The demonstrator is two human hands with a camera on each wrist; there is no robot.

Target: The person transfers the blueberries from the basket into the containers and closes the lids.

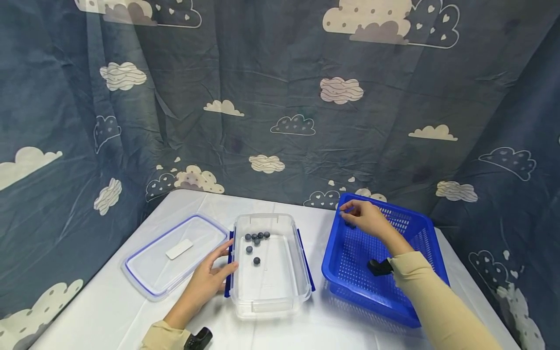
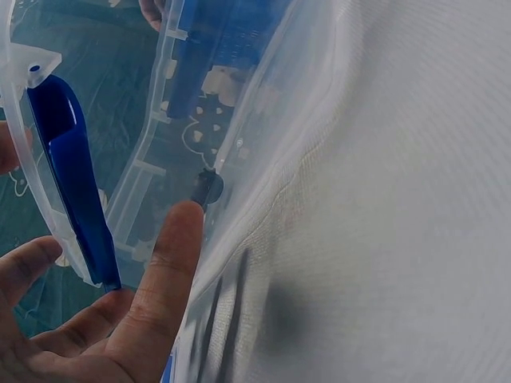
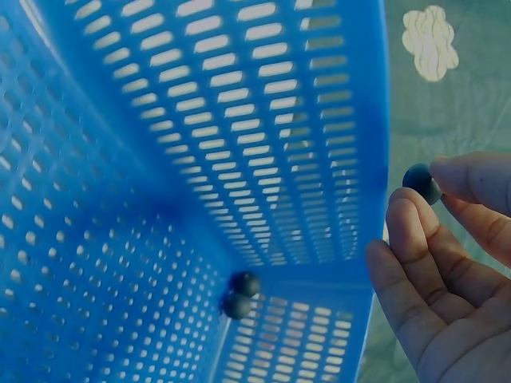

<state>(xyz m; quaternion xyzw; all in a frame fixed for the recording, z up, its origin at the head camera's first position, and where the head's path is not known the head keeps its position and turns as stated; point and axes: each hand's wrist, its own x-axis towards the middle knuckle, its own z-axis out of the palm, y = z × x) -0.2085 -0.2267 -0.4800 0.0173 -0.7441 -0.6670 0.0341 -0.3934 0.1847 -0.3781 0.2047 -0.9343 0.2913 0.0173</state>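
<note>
My right hand (image 1: 366,218) is over the far left corner of the blue plastic basket (image 1: 372,287). It pinches a blueberry (image 3: 421,183) between thumb and fingertips, just beside the basket's rim. Two more blueberries (image 3: 239,295) lie in a corner of the basket. My left hand (image 1: 210,277) touches the left side of a clear plastic container (image 1: 273,306), near its blue side latch (image 2: 76,175), with the fingers fairly straight. Several blueberries (image 1: 256,261) lie on the container's floor, mostly toward its far left part.
A clear lid (image 1: 153,272) with a blue seal and a white label (image 1: 179,249) lies on the white-covered table (image 1: 332,330), left of the container. A dark cloud-patterned cloth (image 1: 262,87) hangs behind and at both sides. A second blue latch (image 1: 306,262) hangs outward on the container's right.
</note>
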